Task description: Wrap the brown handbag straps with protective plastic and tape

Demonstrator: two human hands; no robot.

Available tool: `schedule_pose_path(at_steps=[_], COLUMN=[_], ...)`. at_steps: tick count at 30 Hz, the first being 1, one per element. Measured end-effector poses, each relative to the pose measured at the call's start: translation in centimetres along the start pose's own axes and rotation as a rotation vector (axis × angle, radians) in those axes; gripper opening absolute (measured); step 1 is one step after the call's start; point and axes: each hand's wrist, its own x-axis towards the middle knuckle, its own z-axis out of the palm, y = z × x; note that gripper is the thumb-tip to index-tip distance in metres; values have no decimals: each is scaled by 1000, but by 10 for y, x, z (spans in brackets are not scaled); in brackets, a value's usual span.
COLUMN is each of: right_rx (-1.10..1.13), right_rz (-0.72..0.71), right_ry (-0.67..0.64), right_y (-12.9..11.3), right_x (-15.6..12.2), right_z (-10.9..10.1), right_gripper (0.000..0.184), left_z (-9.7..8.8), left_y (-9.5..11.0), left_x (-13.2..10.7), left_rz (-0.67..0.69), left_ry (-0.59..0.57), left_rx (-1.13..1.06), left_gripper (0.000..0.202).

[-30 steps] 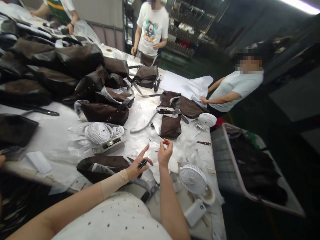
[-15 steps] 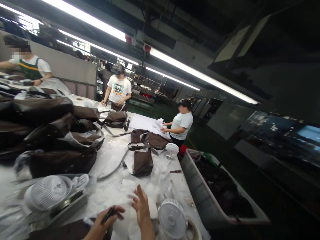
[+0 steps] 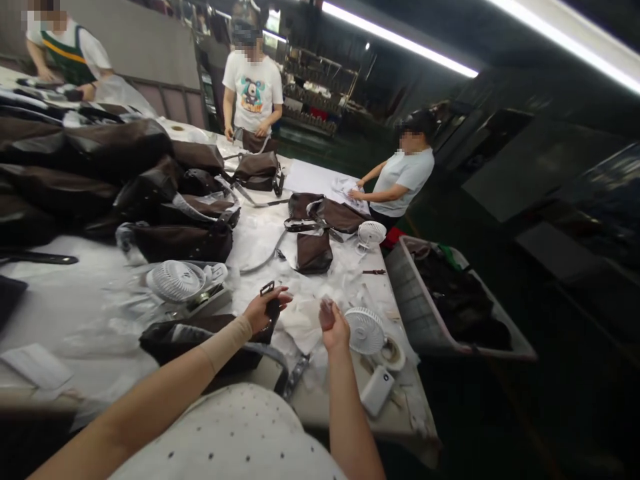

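Left hand (image 3: 261, 311) curls around a black strap (image 3: 271, 305), right hand (image 3: 334, 329) pinches clear plastic (image 3: 327, 314).

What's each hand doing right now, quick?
Left hand: closed, holding a small dark strap piece with a buckle.
Right hand: closed, apparently pinching a small translucent piece; hard to tell what it is.

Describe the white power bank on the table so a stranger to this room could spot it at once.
Find the long white-covered table beside the grey crate. Near the crate, look for the small white fan. Just below it lies the power bank, a plain white block, unlike the round fan.
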Motion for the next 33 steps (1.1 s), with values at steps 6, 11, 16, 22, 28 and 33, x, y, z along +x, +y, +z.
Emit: schedule_pose_path(at_steps=[6,11,16,22,28,33], right_rx=[103,154,179,235,228,254], right_rz=[91,102,139,175,182,184], right_ry=[-112,-162,-110,-158,-100,-129], right_y=[-7,-5,-7,-5,-1,-5], right_x=[-13,-19,-18,-20,-22,-28], right_z=[-6,-3,2,2,3,6], right_gripper=[19,25,19,26,12,15], left_z=[-5,4,10,20,23,24], left_y=[-3,-11,-16,-15,-16,-13], left_x=[-3,-19,-27,-28,-21,-19], left_rz=[153,477,466,298,235,205], left_ry=[71,108,-15,-160,-251,-227], left_rx=[67,491,768,748,690,637], left_gripper=[19,23,35,25,33,36])
